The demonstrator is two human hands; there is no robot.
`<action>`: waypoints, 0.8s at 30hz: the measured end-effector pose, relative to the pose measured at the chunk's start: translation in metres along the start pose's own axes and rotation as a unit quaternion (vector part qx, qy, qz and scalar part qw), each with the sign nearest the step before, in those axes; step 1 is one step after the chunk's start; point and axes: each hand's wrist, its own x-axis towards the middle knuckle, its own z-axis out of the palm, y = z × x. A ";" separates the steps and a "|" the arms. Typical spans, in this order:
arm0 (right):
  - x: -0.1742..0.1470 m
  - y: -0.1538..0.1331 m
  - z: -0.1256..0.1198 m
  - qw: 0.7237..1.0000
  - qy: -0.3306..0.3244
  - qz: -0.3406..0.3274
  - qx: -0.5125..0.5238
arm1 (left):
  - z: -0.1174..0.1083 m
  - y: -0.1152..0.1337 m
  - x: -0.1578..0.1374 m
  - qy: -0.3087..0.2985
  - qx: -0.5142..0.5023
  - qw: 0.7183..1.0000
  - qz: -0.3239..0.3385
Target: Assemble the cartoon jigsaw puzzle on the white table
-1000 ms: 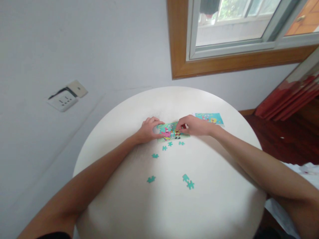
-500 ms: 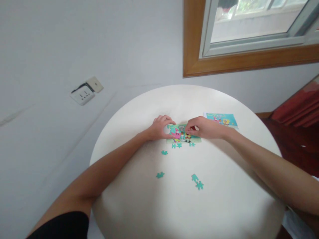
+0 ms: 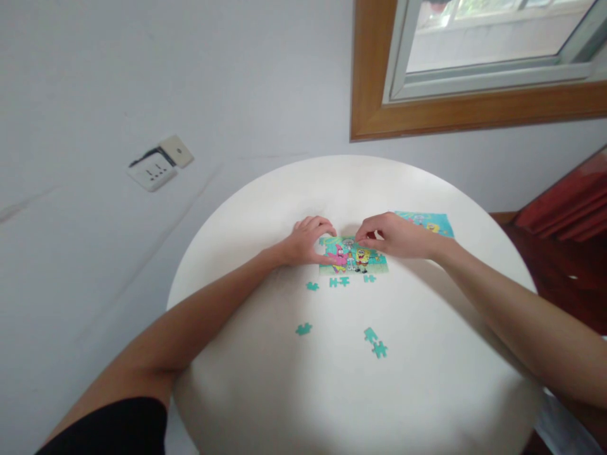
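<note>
A partly assembled jigsaw puzzle (image 3: pixel 348 260) with pink and yellow cartoon figures lies flat on the white table. My left hand (image 3: pixel 310 241) grips its left side, thumb on the lower left and fingertips at the top edge. My right hand (image 3: pixel 389 235) is closed in a pinch at the puzzle's upper right. Whatever sits between those fingertips is hidden. Just below the puzzle are a pair of loose teal pieces (image 3: pixel 339 282) and a single piece (image 3: pixel 369 279). Another teal piece (image 3: pixel 312 286) lies to their left.
Nearer me lie a lone teal piece (image 3: pixel 303 328) and two more pieces (image 3: pixel 375 343) close together. Behind my right hand rests a printed picture sheet (image 3: pixel 439 222). The round table (image 3: pixel 265 392) stands by a wall with a socket (image 3: pixel 152 170) and a wood-framed window (image 3: pixel 365 123).
My right hand has drawn slightly back from the puzzle's middle toward its upper right edge, uncovering more of the yellow figure. The left hand keeps its place on the puzzle. The view has shifted slightly.
</note>
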 end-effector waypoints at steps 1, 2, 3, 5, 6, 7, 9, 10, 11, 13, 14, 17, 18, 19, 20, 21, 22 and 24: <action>0.000 -0.002 0.000 1.000 -0.002 0.000 0.000 | 0.000 -0.001 0.000 0.000 0.002 1.000 -0.006; 0.000 -0.003 0.001 1.000 -0.006 -0.001 0.000 | 0.000 -0.002 0.001 -0.001 0.004 1.000 -0.012; 0.000 -0.005 0.002 1.000 -0.011 -0.003 -0.002 | -0.001 -0.002 0.001 -0.002 0.006 1.000 -0.018; 0.001 -0.007 0.003 1.000 -0.023 -0.006 -0.006 | -0.001 -0.004 0.001 -0.002 0.011 1.000 -0.025; 0.001 -0.008 0.004 1.000 -0.029 -0.009 -0.007 | 0.000 -0.004 0.001 -0.002 0.012 1.000 -0.026; 0.001 -0.008 0.004 0.999 -0.034 -0.011 -0.007 | 0.000 -0.005 0.001 0.000 0.011 1.000 -0.026; 0.001 -0.008 0.005 0.999 -0.036 -0.011 -0.005 | 0.000 -0.006 0.001 0.002 0.010 1.000 -0.023; 0.001 -0.008 0.005 0.999 -0.035 -0.010 -0.005 | 0.000 -0.006 0.000 0.003 0.009 1.000 -0.020; 0.001 -0.008 0.005 0.999 -0.033 -0.009 -0.006 | -0.001 -0.006 0.000 0.000 0.007 1.000 -0.015; 0.001 -0.009 0.007 0.999 -0.030 -0.010 -0.008 | -0.002 -0.007 -0.001 -0.011 0.004 1.000 -0.004; 0.001 -0.010 0.008 0.999 -0.030 -0.015 -0.007 | -0.003 -0.008 -0.001 -0.019 0.002 1.000 0.001; 0.002 -0.014 0.013 0.999 -0.036 -0.040 0.000 | -0.006 -0.009 -0.001 -0.041 -0.005 0.999 0.014; 0.002 -0.015 0.015 0.998 -0.039 -0.047 0.001 | -0.007 -0.010 -0.001 -0.046 -0.007 0.999 0.016; 0.003 -0.015 0.016 0.998 -0.039 -0.048 -0.002 | -0.008 -0.011 0.000 -0.051 -0.009 0.998 0.018; 0.003 -0.015 0.017 0.998 -0.036 -0.044 -0.009 | -0.009 -0.011 -0.001 -0.055 -0.010 0.998 0.020; 0.004 -0.014 0.018 0.999 -0.032 -0.036 -0.018 | -0.010 -0.011 -0.001 -0.060 -0.011 0.998 0.021; 0.004 -0.014 0.018 0.999 -0.025 -0.026 -0.027 | -0.010 -0.011 -0.001 -0.064 -0.012 0.998 0.022; 0.005 -0.013 0.019 0.999 -0.015 -0.012 -0.038 | -0.011 -0.010 -0.001 -0.070 -0.014 0.997 0.022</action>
